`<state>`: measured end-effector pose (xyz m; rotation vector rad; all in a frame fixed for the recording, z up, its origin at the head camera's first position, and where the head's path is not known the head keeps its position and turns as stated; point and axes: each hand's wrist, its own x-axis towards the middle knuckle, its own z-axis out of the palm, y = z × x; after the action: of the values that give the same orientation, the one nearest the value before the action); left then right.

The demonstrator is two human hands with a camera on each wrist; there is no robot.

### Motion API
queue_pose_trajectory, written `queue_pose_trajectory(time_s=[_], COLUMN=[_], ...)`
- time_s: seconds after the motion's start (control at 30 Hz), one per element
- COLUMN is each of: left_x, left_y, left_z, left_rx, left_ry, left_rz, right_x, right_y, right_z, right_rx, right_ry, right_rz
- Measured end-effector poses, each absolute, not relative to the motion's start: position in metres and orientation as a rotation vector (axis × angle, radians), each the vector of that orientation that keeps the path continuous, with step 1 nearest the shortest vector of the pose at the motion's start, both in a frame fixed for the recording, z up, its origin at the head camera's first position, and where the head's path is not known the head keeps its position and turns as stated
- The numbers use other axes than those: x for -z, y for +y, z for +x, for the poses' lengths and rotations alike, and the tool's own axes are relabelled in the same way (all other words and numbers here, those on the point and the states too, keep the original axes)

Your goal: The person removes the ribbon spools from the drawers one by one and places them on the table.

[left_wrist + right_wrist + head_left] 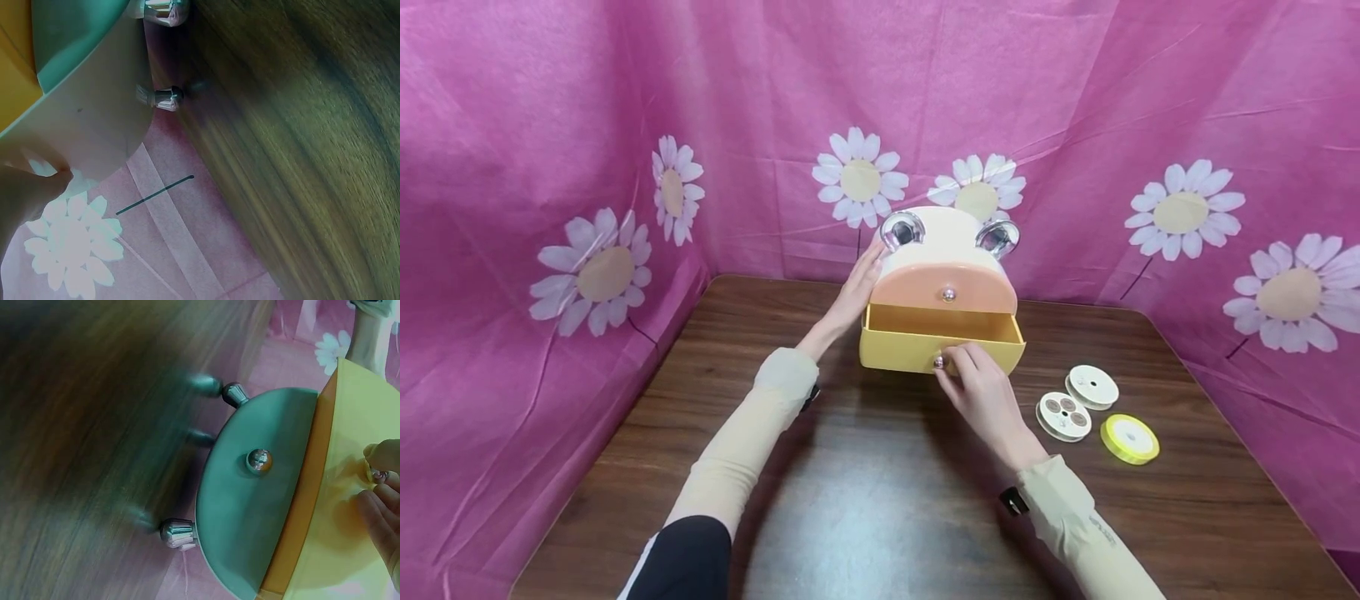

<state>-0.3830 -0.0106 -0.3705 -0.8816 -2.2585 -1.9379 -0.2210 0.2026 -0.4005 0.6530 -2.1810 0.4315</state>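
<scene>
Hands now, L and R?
Left hand: open, against the side of the white round-topped cabinet.
Right hand: closed, pinching the round silver knob on the yellow drawer.

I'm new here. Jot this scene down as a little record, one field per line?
Main thing: white-topped chest with two silvery rings on top
Lower drawer: yellow, pulled open
Left hand: against the chest's side
Right hand: pinching the drawer's knob
Nearby: two white spools, one yellow spool
Surface: brown table
</scene>
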Motion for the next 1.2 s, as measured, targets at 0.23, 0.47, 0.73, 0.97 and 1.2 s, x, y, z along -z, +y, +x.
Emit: queue_pose_trajectory(time_s=[0.23,0.47,0.73,0.97,1.2], left_x=[0.348,0.354,0.374,0.374,0.373], left_y=[-0.019,-0.018,-0.013,-0.012,-0.013], left_z=[-0.359,-0.365,-0.385,-0.384,-0.383], left_rx=[1.965,1.976,1.907,1.897,1.905], left_ry=[-2.283,-2.272,-2.270,-2.270,-2.271], left_rz=[-0.913,-0.932,-0.887,-0.861,-0.852], right_x=[0.402,0.403,0.401,0.401,0.403], right_y=[0.203,0.202,0.200,0.198,0.196], right_z=[-0.235,-0.248,-0.258,-0.263,-0.269], right_rx=[-0.451,-0.436,-0.441,-0.478,-0.493], right_ry=[-2.188,-2.171,-2.194,-2.188,-2.180], right_rz=[0.626,0.610,0.571,0.541,0.511])
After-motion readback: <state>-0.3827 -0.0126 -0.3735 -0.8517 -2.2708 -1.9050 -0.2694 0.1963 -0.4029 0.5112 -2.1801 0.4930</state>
